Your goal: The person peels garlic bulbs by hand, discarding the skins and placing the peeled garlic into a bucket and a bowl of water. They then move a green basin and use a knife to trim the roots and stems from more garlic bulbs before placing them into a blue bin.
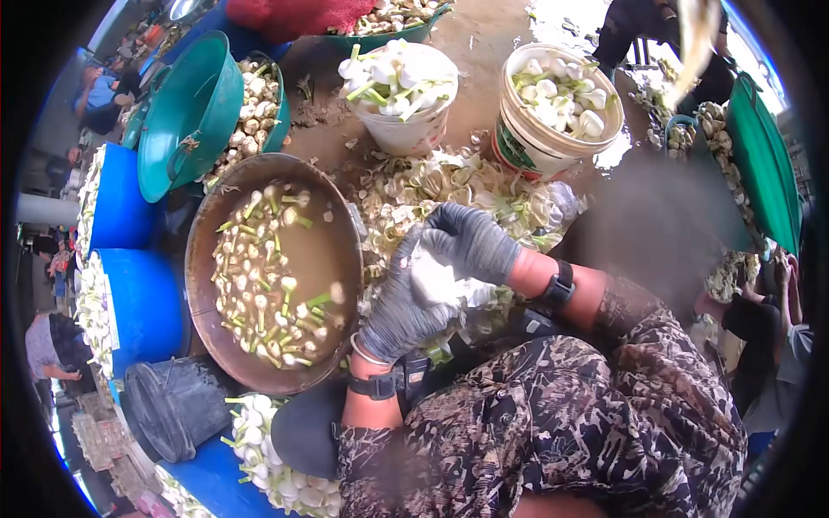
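My left hand (411, 301), in a grey knit glove, holds a white garlic bulb (432, 275) near the middle of the view. My right hand (476, 243), gloved alike, has its fingers closed at the bulb's upper side and partly covers it. Below and beyond both hands lies a heap of garlic peelings (447, 181). To the left stands a wide round basin (196, 259) of murky water with many small garlic bulbs (259, 285) floating in it. Two white buckets of peeled garlic, one (405, 126) farther left and one (541, 146) to the right, stand beyond the heap.
Blue drums (146, 304) filled with garlic line the left side, beside a dark bucket (178, 401). A green tub (194, 116) leans over unpeeled garlic (252, 110). At right are another green tub (761, 162) and a person's bare legs (745, 317). A blurred grey shape hides part of the right.
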Demonstrator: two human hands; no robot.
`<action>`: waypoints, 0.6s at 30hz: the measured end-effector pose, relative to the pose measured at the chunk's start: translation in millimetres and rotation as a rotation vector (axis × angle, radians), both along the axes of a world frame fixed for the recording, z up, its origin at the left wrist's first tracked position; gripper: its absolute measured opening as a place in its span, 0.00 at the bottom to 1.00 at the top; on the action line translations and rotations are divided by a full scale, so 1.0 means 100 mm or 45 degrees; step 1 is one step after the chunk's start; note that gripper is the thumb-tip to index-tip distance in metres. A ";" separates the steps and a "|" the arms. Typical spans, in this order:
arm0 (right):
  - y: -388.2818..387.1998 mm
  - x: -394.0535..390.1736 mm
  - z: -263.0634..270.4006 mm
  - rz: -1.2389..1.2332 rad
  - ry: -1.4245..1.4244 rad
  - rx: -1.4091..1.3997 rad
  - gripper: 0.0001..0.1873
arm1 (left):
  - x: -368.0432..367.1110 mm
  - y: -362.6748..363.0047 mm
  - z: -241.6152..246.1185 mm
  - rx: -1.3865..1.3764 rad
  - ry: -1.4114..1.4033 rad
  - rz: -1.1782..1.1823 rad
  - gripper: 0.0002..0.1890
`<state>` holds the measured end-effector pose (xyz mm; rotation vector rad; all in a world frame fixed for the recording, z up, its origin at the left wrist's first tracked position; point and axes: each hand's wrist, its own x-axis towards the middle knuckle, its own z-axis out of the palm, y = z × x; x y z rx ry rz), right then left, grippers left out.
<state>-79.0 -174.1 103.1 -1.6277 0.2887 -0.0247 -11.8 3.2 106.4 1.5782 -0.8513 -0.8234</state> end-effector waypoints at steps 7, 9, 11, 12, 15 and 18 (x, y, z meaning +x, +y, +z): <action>-0.24 -0.03 0.13 0.323 -0.155 -0.442 0.22 | 0.19 0.00 -0.24 -0.083 -0.353 0.054 0.48; -0.16 0.00 0.17 0.252 -0.337 -0.457 0.18 | 0.22 0.02 -0.20 -0.018 -0.061 0.137 0.43; -0.12 -0.02 0.09 0.230 -0.419 -0.547 0.16 | 0.23 0.12 -0.28 -0.151 0.100 0.156 0.38; -0.14 0.04 0.05 0.198 -0.511 -0.647 0.13 | 0.23 0.09 -0.22 -0.055 0.245 0.150 0.37; -0.05 -0.02 0.20 0.131 -0.528 -0.696 0.06 | 0.24 0.19 -0.69 -0.105 0.737 0.214 0.35; -0.05 -0.08 0.15 0.069 -0.455 -0.973 0.06 | 0.16 0.14 -0.65 -0.017 0.160 0.067 0.38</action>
